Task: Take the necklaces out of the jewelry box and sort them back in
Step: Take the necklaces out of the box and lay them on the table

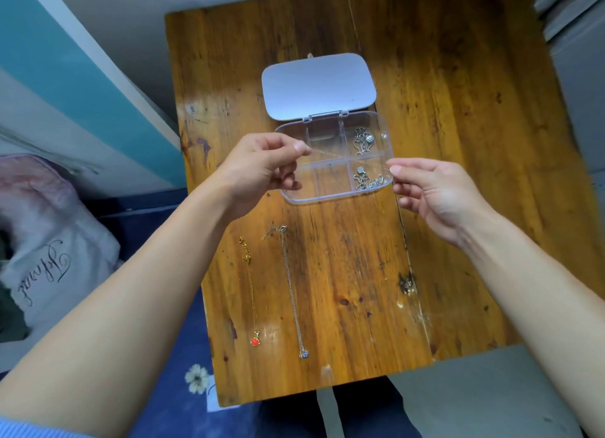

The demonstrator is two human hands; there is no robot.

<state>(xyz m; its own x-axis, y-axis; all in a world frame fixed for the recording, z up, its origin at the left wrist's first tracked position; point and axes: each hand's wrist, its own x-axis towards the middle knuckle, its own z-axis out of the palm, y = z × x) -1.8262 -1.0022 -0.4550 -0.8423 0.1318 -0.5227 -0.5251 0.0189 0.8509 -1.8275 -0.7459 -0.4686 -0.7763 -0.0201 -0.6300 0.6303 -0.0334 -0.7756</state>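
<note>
Presently on view, itemised:

1. Wooden table (442, 142), worn varnish, dark marks

2. Jewelry box (330, 188), clear plastic, divided into compartments, standing open at mid-table; its pale lid (317, 85) lies flat behind the hinge, away from the person

3. Silver necklace with round pendant (364, 141), coiled in the far right compartment

4. Second silver necklace (368, 177), coiled in the near right compartment; the remaining compartments appear bare

5. Thin chain (347, 157), fine and pale, stretched taut above the box between the two hands; its pendant, if any, cannot be made out

6. Left hand (262, 172), over the box's left edge, thumb and forefinger pinched together on one end of the thin chain, other fingers curled

7. Right hand (432, 192), just beside the box's right edge, thumb and forefinger pinched on the other end, other fingers loosely bent

8. Gold necklace with red pendant (251, 293), laid out straight on the table nearer the person, pendant toward the near edge

9. Silver necklace with blue pendant (292, 293), laid straight just beside the gold one, roughly parallel, not touching it

10. Pillow (49, 257), pale with script lettering, off the table's left side
</note>
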